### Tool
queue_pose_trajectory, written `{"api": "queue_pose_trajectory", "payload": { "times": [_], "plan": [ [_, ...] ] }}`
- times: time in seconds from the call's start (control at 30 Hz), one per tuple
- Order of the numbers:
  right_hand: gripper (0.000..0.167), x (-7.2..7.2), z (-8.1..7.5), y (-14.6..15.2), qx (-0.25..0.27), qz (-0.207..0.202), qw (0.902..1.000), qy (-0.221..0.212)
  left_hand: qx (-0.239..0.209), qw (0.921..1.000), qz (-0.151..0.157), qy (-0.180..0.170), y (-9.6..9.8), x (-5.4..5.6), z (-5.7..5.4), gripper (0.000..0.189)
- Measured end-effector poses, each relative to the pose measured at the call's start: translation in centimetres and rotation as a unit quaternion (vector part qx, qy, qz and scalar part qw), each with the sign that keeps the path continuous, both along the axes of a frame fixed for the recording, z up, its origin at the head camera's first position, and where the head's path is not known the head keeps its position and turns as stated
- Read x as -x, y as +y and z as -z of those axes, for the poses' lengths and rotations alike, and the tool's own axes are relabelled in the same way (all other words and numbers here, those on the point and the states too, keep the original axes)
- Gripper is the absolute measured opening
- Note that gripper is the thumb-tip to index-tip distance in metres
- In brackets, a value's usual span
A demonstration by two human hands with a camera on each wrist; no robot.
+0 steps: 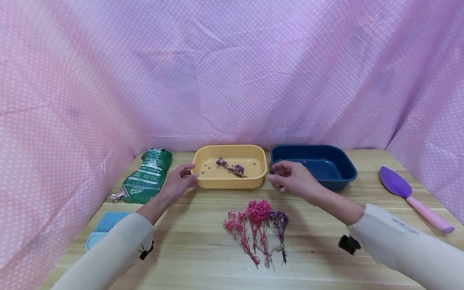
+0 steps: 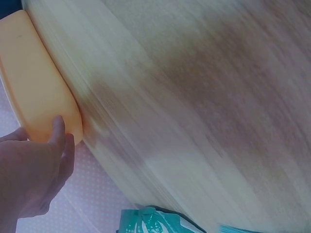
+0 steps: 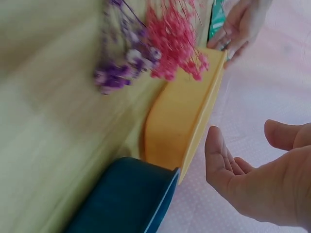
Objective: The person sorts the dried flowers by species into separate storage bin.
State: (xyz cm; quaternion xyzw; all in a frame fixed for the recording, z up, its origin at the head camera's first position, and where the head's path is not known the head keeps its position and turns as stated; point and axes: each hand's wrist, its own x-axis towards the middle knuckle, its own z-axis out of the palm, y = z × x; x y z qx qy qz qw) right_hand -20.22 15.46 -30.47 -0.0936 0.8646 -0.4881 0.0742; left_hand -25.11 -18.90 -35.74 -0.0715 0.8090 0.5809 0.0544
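Clock centred on the yellow tray, head view, 12 away from the person. Left hand at 9 o'clock: fingers loosely bent, thumb by the near corner, touching the tray's end without clenching. Right hand just past 3 – thumb apart from bent fingers, grip released, nothing held, clear of both containers in the right wrist view. Tray stands upright at the middle of the table; inside lie purple sprigs and scattered crumbs. Navy tray at 3, its near-left corner masked by the right hand; purple spatula farther out. Pink bunches lie toward 5, purple bunch beside them. Green bag with a metal clip at 9, beyond the left hand; pale-blue brush at 8 – partly hidden by the left sleeve.
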Motion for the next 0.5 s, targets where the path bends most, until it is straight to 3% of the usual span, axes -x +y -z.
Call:
{"api": "queue_pose_trajectory", "payload": {
  "times": [0.23,0.5],
  "plan": [
    [0.05,-3.3,0.7,3.6,-0.003,-0.002,0.9995,-0.03,0.0,1.0,0.007,0.002,-0.1,0.0,0.1,0.05],
    [0.056,-5.4,2.3,6.5,0.028,0.005,0.9959,-0.086,-0.002,1.0,0.006,0.0,-0.1,0.2,0.2,0.05]
  ]
}}
